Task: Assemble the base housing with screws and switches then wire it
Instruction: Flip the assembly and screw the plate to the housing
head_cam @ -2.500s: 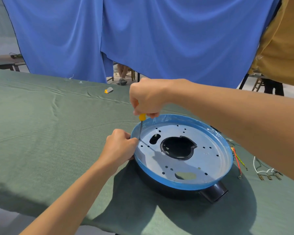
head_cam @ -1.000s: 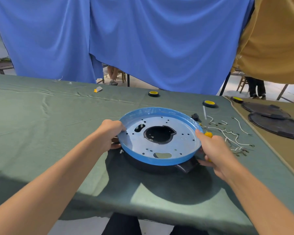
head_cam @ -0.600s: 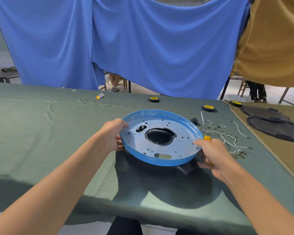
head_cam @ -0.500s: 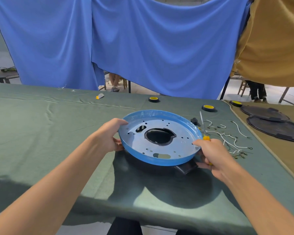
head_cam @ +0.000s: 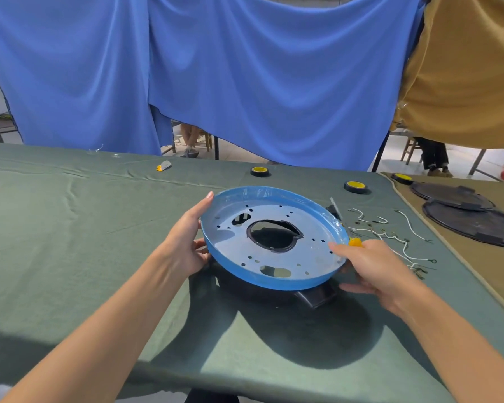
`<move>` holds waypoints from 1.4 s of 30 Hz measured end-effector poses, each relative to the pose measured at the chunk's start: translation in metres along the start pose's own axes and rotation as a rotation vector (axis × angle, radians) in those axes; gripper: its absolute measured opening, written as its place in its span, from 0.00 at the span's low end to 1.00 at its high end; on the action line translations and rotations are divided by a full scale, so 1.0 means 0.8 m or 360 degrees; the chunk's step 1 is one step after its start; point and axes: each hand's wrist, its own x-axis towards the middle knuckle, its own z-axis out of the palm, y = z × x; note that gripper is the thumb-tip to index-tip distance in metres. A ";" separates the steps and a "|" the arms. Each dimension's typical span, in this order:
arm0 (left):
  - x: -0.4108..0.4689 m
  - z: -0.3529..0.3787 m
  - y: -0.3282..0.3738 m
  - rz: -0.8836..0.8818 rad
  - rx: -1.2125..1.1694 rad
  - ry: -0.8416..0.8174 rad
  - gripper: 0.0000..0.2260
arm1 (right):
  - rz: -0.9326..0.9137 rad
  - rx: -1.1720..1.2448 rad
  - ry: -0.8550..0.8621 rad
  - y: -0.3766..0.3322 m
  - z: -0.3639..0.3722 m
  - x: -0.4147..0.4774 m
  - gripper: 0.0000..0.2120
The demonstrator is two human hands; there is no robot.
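while the black base housing (head_cam: 314, 296) sits on the green cloth (head_cam: 70, 228), the round metal plate (head_cam: 239, 245) with a blue rim tilts over it. the left hand (head_cam: 184, 248) presses straight fingers on the left rim. the right hand (head_cam: 376, 271) pinches the right rim, thumb on top, beside a yellow screwdriver handle (head_cam: 355, 242).

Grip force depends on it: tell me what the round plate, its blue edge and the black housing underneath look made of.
Round plate: likely sheet metal, matte silver-grey, with punched holes. Blue edge: seems a thin plastic protective film, glossy and wrinkled at the far rim. Black housing: probably moulded plastic, smooth and dull.
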 end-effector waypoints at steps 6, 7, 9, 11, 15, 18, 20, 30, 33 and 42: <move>0.012 -0.007 -0.006 -0.0023 -0.0026 0.0040 0.18 | -0.0547 -0.1163 0.0544 -0.048 -0.004 0.000 0.29; 0.013 -0.010 -0.007 -0.0020 -0.0020 0.0021 0.16 | -0.0607 -0.1242 0.0523 -0.061 0.000 -0.001 0.29; 0.016 -0.015 -0.008 -0.0009 -0.0008 -0.0030 0.14 | -0.0735 -0.1344 0.0454 -0.087 0.009 0.002 0.28; 0.017 -0.018 -0.008 -0.0005 -0.0001 -0.0070 0.14 | -0.0799 -0.1297 0.0209 -0.114 0.020 0.007 0.22; 0.019 -0.019 -0.010 0.0025 0.0022 -0.0058 0.15 | -0.0899 -0.1371 -0.0446 -0.154 0.048 0.020 0.04; 0.020 -0.020 -0.011 0.0033 0.0049 -0.0070 0.16 | -0.1117 -0.1333 -0.0577 -0.167 0.075 0.037 0.01; 0.019 -0.020 -0.012 0.0038 0.0057 -0.0071 0.16 | -0.1158 -0.1165 -0.0578 -0.170 0.089 0.047 0.02; 0.016 -0.015 -0.013 0.0022 0.0050 -0.0007 0.16 | -0.1306 -0.1060 -0.0575 -0.188 0.114 0.062 0.07; 0.017 -0.016 -0.013 0.0017 0.0075 -0.0023 0.16 | -0.1318 -0.1091 -0.0591 -0.190 0.118 0.062 0.07; 0.017 -0.015 -0.012 0.0020 0.0055 -0.0002 0.17 | -0.1359 -0.1129 -0.0582 -0.196 0.121 0.065 0.04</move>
